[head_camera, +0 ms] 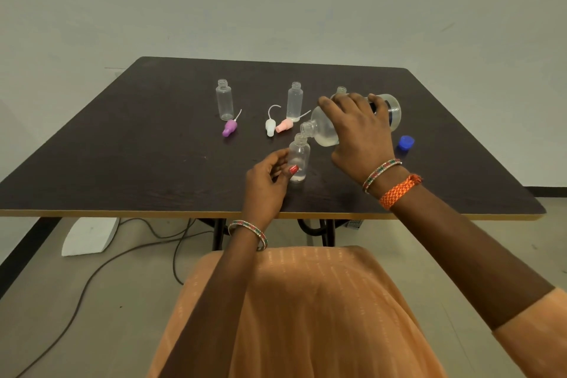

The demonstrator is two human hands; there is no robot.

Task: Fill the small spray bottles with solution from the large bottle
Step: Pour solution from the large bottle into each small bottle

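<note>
Near the middle of the frame the right hand [357, 132] is wrapped over the large bottle [325, 127], tipping it well over so its neck points down and to the left, with its mouth right at the open top of a small clear bottle [299, 158]. That small bottle stands upright on the dark table [122, 147], and the left hand [267, 184] grips it from its left side, thumb (nail painted red) pressed against the lower wall; a little pale liquid sits in its bottom. Some cloudy solution pools in the low side of the large bottle. Just right of the pouring hand lies a blue cap [405, 143]. Higher up, toward the centre, two more uncapped small bottles stand upright, one at left [224, 100] and one further right [294, 101], and the neck of another bottle [341, 90] peeks above the right hand. Three loose spray tops lie between them: purple [229, 127], white [270, 127] and pink [284, 125].
</note>
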